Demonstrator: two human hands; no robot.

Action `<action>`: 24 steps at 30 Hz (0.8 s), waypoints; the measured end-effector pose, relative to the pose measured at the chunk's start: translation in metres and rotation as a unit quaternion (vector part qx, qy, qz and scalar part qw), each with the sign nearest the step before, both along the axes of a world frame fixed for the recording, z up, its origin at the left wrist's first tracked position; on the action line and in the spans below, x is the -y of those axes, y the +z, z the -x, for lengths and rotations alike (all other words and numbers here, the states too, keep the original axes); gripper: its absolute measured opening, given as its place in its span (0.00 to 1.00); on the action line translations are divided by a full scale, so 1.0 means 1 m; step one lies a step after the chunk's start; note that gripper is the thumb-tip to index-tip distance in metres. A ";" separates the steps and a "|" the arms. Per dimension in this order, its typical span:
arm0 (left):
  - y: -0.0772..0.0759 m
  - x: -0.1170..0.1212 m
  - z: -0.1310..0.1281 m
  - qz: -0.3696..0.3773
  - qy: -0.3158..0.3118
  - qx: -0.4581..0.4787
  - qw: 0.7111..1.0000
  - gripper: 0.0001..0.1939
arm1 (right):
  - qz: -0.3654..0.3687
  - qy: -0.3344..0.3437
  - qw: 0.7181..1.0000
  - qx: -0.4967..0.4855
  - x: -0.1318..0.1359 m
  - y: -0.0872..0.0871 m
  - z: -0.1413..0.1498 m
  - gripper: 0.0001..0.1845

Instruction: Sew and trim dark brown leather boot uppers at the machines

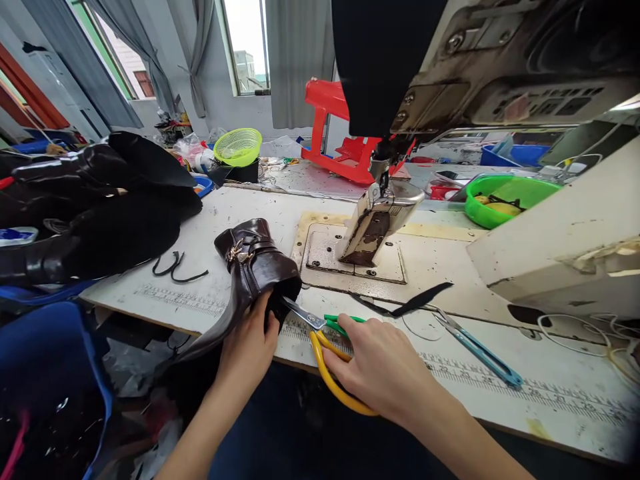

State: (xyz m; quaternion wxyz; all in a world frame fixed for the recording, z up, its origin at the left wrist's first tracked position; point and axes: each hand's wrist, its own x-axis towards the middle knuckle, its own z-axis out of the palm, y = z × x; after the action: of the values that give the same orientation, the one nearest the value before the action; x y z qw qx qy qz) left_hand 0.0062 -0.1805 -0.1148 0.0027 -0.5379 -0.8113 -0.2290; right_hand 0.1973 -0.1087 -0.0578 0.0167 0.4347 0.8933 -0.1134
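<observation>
My left hand [247, 347] grips the lower edge of a dark brown leather boot upper [250, 263] with a gold buckle, which lies on the white work table [200, 220]. My right hand [383, 363] is closed on scissors [323, 337] with yellow and green handles. The scissor blades point left and meet the boot upper's edge beside my left thumb. A black strap [407, 303] lies just beyond my right hand.
A sewing machine [380, 213] stands behind the boot upper, its head overhead. Blue thread snips [480, 350] lie at right. A pile of dark boot pieces [90, 207] sits at left, a green bowl [505, 197] at right, a yellow-green basket [239, 145] and red plastic stool [335, 133] behind.
</observation>
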 end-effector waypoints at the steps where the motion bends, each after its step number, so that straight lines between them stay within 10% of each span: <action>1: 0.000 0.000 0.000 -0.002 -0.001 0.005 1.000 0.23 | -0.003 -0.003 1.000 0.004 0.003 0.002 0.002 0.13; 19: 0.009 0.036 0.014 0.030 -0.069 0.048 0.996 0.24 | 0.117 0.016 0.993 -0.022 0.023 0.012 -0.017 0.14; 22: 0.013 0.051 0.022 0.032 -0.091 0.055 0.994 0.22 | 0.261 -0.065 0.951 -0.151 0.033 0.003 -0.037 0.19; 24: 0.013 0.049 0.025 0.022 -0.100 0.048 0.994 0.20 | 0.402 -0.122 0.873 -0.246 0.043 -0.006 -0.045 0.23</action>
State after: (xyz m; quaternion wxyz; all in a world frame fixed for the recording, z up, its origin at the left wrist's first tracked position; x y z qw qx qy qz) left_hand -0.0189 -0.2298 -0.1019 -0.0711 -0.6047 -0.7574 -0.2360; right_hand 0.2418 -0.1517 -0.0643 -0.0444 0.4544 0.6853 -0.5674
